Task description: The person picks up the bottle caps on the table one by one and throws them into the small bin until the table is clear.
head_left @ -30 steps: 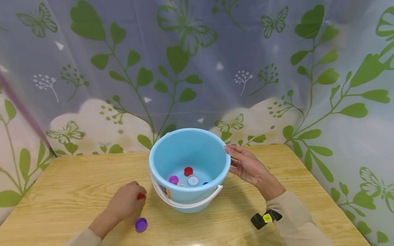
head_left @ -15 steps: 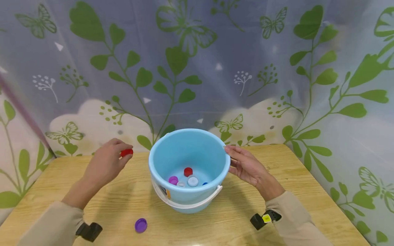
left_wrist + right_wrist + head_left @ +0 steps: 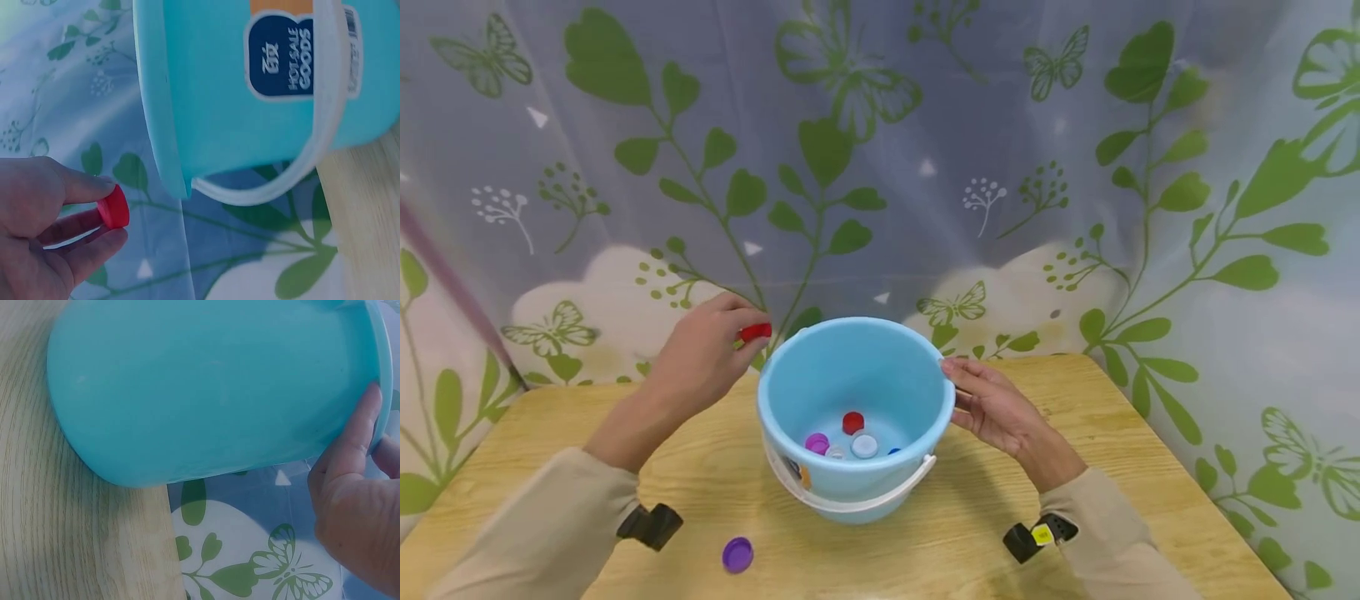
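A red bottle cap (image 3: 115, 208) is pinched between the thumb and fingers of my left hand (image 3: 706, 350), just left of the bucket's rim and a little above it. The light blue bucket (image 3: 857, 487) stands upright on the table. At its right side my right hand (image 3: 1000, 412) grips the rim, thumb and fingers on either side of the wall. Inside, on the bottom, lie a red cap (image 3: 853, 422), a magenta cap (image 3: 817, 443), a white cap (image 3: 864, 445), a clear one and a partly hidden blue one.
A purple cap (image 3: 737, 554) lies on the wooden table (image 3: 820, 567) in front of the bucket, to the left. The bucket's white handle (image 3: 857, 505) hangs down its front. A curtain (image 3: 880, 208) with leaves and butterflies rises behind the table and along both sides.
My left hand has lifted the red cap from the table beside the bucket, swung up and left, then moved right towards the rim. The right hand keeps its grip.
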A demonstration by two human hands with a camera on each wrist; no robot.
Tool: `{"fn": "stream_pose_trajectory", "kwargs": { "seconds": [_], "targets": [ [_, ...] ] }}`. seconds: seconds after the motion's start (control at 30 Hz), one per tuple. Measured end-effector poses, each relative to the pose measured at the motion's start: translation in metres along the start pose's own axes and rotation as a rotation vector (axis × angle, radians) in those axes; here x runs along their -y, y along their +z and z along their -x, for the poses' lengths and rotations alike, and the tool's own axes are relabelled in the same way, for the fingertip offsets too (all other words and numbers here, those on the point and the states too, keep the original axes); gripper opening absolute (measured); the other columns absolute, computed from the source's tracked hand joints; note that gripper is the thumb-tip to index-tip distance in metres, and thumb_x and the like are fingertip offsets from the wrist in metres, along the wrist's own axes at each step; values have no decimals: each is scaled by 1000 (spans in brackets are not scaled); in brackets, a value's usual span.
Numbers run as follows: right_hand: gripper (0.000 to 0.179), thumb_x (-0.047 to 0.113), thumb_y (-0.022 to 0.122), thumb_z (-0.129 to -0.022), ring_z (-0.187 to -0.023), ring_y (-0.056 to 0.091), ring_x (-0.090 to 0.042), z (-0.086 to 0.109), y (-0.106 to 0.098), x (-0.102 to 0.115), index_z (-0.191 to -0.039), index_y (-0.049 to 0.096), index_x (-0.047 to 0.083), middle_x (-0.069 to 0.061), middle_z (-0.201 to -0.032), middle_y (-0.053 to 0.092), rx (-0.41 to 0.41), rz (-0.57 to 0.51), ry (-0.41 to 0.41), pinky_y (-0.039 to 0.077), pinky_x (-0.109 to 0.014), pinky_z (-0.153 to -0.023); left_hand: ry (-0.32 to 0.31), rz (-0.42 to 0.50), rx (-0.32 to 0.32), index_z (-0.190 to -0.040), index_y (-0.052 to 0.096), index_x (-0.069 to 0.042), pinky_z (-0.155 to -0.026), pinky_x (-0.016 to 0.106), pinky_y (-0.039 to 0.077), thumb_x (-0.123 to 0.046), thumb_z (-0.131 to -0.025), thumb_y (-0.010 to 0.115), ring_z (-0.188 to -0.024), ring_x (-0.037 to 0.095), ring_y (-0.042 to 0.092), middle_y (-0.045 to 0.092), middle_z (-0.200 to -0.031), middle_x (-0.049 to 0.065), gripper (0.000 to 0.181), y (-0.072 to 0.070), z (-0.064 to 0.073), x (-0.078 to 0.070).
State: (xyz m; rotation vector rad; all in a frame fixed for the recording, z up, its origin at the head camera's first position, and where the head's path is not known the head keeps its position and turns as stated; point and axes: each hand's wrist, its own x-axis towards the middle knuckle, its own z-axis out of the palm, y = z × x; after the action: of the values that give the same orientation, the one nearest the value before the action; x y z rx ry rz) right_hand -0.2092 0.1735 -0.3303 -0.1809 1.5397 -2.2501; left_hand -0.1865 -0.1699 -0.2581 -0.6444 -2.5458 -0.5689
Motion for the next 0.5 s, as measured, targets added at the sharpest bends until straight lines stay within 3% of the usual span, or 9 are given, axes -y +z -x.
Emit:
{"fn": "stream_pose_trajectory", "kwargs": {
  "seconds": [0.5],
  "targets": [
    [26,20,55,-98,-92,63,-15,1,0,0,-119,53,5,-8,-107,57,-9,-8,4,55,-26,-76,136,82,110,-103,72,-3,-76,36,53,-7,-82,74,-89,24,59,61,-99,8,21,41,-11,-25]
  ]
}}
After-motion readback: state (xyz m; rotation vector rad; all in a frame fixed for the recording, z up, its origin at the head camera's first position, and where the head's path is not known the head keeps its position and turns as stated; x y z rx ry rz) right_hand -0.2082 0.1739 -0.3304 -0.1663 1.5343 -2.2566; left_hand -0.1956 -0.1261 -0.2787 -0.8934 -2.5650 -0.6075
